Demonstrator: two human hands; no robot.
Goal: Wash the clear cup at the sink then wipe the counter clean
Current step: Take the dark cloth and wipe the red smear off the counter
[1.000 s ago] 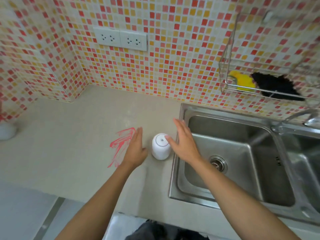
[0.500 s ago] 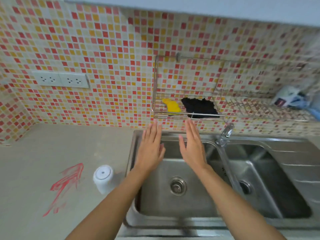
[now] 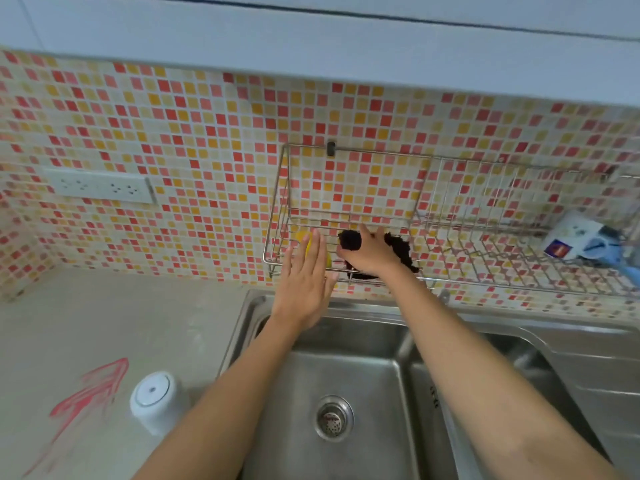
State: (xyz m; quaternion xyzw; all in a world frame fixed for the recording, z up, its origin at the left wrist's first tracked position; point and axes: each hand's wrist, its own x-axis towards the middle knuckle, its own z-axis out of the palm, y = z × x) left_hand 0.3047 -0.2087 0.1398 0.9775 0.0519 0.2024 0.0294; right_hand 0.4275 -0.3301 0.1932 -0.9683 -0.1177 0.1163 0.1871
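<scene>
Black cloth (image 3: 349,240) in the wire rack (image 3: 467,258): your right hand (image 3: 372,254) grips it, left hand (image 3: 304,275) flat, empty. Likely fetching step; next carry it to the clear cup (image 3: 154,398), lower-left worktop (image 3: 104,323).

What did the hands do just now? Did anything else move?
Both hands left the beige counter and rose over the steel sink to the wire wall rack. The right hand now grips the black shaggy cloth there. The left hand is flat and open in front of the yellow sponge. The whitish upside-down cup stayed put beside the red scribble.
</scene>
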